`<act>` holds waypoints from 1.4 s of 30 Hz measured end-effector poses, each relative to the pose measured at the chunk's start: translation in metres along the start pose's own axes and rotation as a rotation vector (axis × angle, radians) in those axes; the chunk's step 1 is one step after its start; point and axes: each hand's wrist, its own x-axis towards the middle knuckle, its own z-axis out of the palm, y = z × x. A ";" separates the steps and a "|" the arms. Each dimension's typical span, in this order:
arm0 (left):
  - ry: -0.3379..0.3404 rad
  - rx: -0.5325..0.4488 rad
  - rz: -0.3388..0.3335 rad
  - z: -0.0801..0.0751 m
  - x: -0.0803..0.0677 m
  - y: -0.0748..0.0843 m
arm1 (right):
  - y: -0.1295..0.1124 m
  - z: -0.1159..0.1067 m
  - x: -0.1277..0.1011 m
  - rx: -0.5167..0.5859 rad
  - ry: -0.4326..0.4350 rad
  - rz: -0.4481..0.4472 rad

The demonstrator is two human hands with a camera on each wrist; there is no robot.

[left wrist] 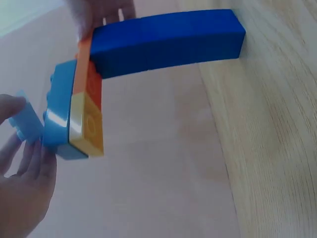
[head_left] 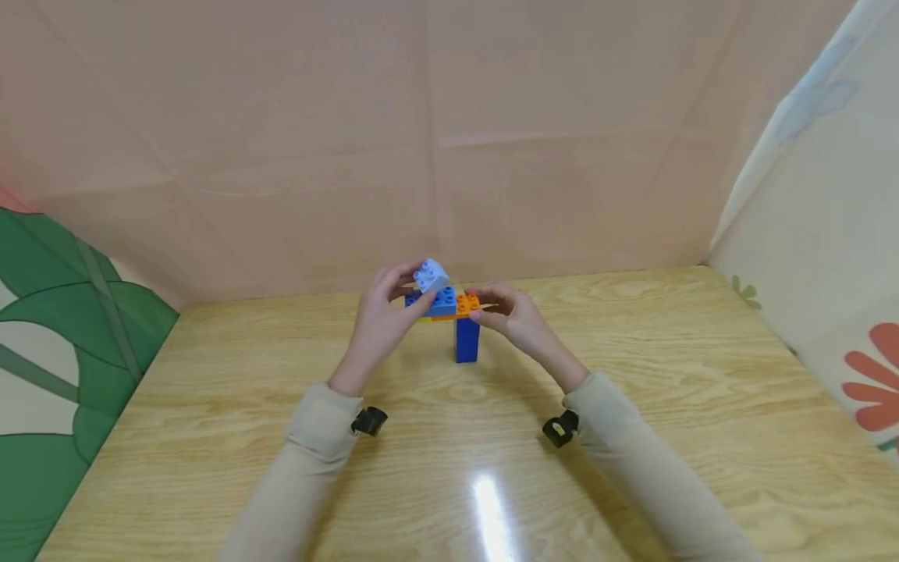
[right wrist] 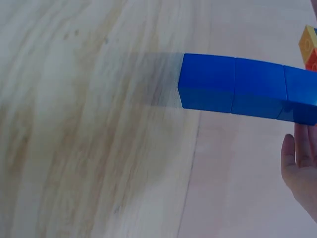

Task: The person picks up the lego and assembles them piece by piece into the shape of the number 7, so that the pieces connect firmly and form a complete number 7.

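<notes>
My left hand point(head_left: 379, 316) pinches a light blue brick point(head_left: 430, 276), tilted, above the blue brick point(head_left: 444, 301) of a small building-block structure. An upright dark blue column point(head_left: 467, 342) of stacked bricks stands on the table and carries an orange brick point(head_left: 467, 304), which reaches out to the left. At its outer end, a yellow brick point(left wrist: 87, 126) shows under the blue brick in the left wrist view. My right hand point(head_left: 518, 318) holds the orange brick at the column's top, thumb on the near side and fingers on the far side.
The wood-grain table point(head_left: 246, 437) ends at a pinkish cloth backdrop point(head_left: 309, 156) just behind the structure. Patterned sheets hang at the left point(head_left: 63, 351) and right point(head_left: 829, 234) sides. A black wrist camera point(head_left: 370, 421) sits by the left cuff, another point(head_left: 559, 428) by the right.
</notes>
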 end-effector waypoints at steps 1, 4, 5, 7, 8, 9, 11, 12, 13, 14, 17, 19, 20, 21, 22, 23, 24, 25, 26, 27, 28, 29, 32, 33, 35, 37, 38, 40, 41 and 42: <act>-0.004 0.025 0.010 0.002 0.000 0.000 | 0.001 0.001 -0.001 -0.008 0.004 -0.012; -0.009 0.086 0.048 0.006 0.000 0.000 | 0.001 0.003 -0.002 -0.002 0.012 -0.023; -0.014 0.108 0.062 0.008 0.000 -0.001 | 0.002 0.003 -0.002 -0.003 0.015 -0.020; -0.027 0.149 0.092 0.010 0.000 -0.002 | 0.002 0.003 -0.002 -0.006 0.017 -0.013; -0.034 0.164 0.105 0.011 -0.001 -0.003 | 0.002 0.002 -0.003 -0.003 0.014 -0.011; -0.041 0.178 0.112 0.012 -0.001 -0.004 | 0.002 0.002 -0.003 -0.005 0.008 -0.010; -0.051 0.198 0.116 0.013 -0.002 -0.005 | 0.003 0.001 -0.003 -0.010 -0.004 -0.024; -0.053 0.201 0.118 0.013 -0.002 -0.006 | 0.003 0.001 -0.002 -0.009 -0.013 -0.034; -0.054 0.206 0.120 0.014 -0.003 -0.006 | 0.002 0.001 -0.002 -0.011 -0.023 -0.041; -0.052 0.213 0.126 0.014 -0.003 -0.007 | 0.002 0.001 -0.001 -0.012 -0.030 -0.053; -0.043 0.238 0.159 0.015 -0.002 -0.008 | -0.003 0.002 0.003 -0.012 -0.038 -0.089; -0.041 0.262 0.198 0.015 -0.002 -0.008 | -0.009 0.003 0.006 0.001 -0.041 -0.117; -0.042 0.269 0.216 0.015 -0.001 -0.008 | -0.011 0.004 0.008 0.014 -0.041 -0.143; -0.047 0.277 0.235 0.016 -0.001 -0.008 | -0.015 0.004 0.009 0.025 -0.042 -0.162; -0.052 0.282 0.253 0.016 -0.001 -0.008 | -0.017 0.005 0.010 0.037 -0.042 -0.177; -0.058 0.290 0.269 0.016 -0.001 -0.009 | -0.019 0.005 0.011 0.044 -0.038 -0.184; -0.065 0.299 0.285 0.016 -0.001 -0.009 | -0.020 0.006 0.012 0.050 -0.033 -0.182; -0.072 0.311 0.300 0.016 -0.001 -0.010 | -0.022 0.006 0.012 0.052 -0.024 -0.178; -0.080 0.330 0.316 0.016 -0.001 -0.010 | -0.022 0.006 0.012 0.053 -0.017 -0.167; -0.089 0.354 0.331 0.016 -0.002 -0.011 | -0.022 0.006 0.011 0.050 -0.009 -0.153; -0.097 0.379 0.346 0.016 -0.002 -0.012 | -0.022 0.006 0.011 0.047 0.003 -0.139; -0.103 0.407 0.362 0.016 -0.003 -0.012 | -0.021 0.005 0.010 0.050 0.018 -0.127; -0.120 0.491 0.419 0.016 -0.004 -0.014 | -0.017 0.002 0.009 0.078 0.075 -0.120; -0.127 0.513 0.440 0.016 -0.004 -0.014 | -0.015 0.000 0.008 0.087 0.096 -0.122; -0.133 0.554 0.482 0.015 -0.004 -0.015 | -0.012 -0.002 0.008 0.101 0.129 -0.122; -0.136 0.587 0.519 0.015 -0.004 -0.016 | -0.009 -0.005 0.007 0.093 0.137 -0.116; -0.137 0.599 0.532 0.015 -0.004 -0.016 | -0.007 -0.006 0.006 0.084 0.131 -0.110; -0.134 0.616 0.544 0.015 -0.004 -0.017 | -0.005 -0.007 0.004 0.070 0.111 -0.088; -0.133 0.626 0.544 0.015 -0.004 -0.017 | -0.004 -0.007 0.004 0.063 0.103 -0.077; -0.129 0.631 0.546 0.015 -0.004 -0.017 | -0.003 -0.007 0.003 0.060 0.095 -0.064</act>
